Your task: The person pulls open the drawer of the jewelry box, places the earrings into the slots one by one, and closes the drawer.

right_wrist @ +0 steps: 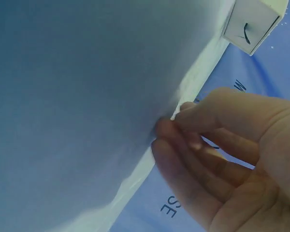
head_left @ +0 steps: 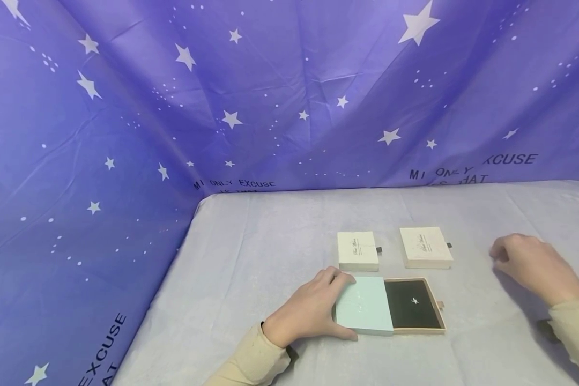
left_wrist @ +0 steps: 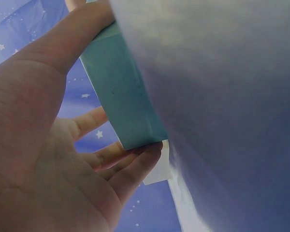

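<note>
My left hand [head_left: 311, 306] grips the left end of a mint-green box sleeve [head_left: 366, 305], thumb on the near side and fingers on the far side. In the left wrist view the box's end wall [left_wrist: 123, 92] shows between thumb and fingertips. A drawer [head_left: 416, 305] with a tan rim and black lining is slid out of the sleeve's right side. On the lining lies a small silvery star-shaped piece [head_left: 415, 301]. My right hand [head_left: 535, 265] hovers or rests to the right of the boxes, fingers loosely curled; no held object shows.
Two small cream boxes with printed lids, a left one [head_left: 358, 251] and a right one [head_left: 425, 247], lie behind the green box. Each has a dark pull tab on its right side. A pale cloth [head_left: 251, 241] covers the table; a purple star-patterned curtain [head_left: 280, 96] hangs behind and left.
</note>
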### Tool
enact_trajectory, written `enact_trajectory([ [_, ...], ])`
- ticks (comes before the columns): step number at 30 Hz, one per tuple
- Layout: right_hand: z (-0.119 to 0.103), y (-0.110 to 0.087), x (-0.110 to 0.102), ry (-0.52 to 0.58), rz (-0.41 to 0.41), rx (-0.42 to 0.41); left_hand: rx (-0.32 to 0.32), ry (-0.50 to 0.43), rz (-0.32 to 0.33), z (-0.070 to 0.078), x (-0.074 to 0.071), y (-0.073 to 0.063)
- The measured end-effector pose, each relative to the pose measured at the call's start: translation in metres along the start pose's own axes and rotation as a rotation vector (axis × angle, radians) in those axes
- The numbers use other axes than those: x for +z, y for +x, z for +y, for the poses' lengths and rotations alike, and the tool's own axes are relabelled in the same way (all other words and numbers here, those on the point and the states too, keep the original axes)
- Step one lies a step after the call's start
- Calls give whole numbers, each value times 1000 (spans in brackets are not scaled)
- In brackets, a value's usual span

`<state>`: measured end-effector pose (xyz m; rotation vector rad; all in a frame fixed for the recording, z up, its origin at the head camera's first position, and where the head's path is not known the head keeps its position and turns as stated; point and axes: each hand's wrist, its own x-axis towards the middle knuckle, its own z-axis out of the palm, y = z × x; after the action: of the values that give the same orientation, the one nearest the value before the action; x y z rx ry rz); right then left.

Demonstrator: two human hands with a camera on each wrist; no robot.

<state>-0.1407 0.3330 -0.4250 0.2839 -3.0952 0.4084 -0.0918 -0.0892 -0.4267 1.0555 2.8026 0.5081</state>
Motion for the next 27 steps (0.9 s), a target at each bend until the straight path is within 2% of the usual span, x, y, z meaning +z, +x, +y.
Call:
enact_trajectory([
  [7, -13, -2, 1, 48, 61, -48, -6, 0, 0, 1, 0, -1],
  [20, -37, -10, -1, 111, 105, -140, -4, -6, 2, 1, 0, 0],
  [27, -48, -11, 1, 133, 177, -227, -4, -6, 1, 1, -1, 0],
])
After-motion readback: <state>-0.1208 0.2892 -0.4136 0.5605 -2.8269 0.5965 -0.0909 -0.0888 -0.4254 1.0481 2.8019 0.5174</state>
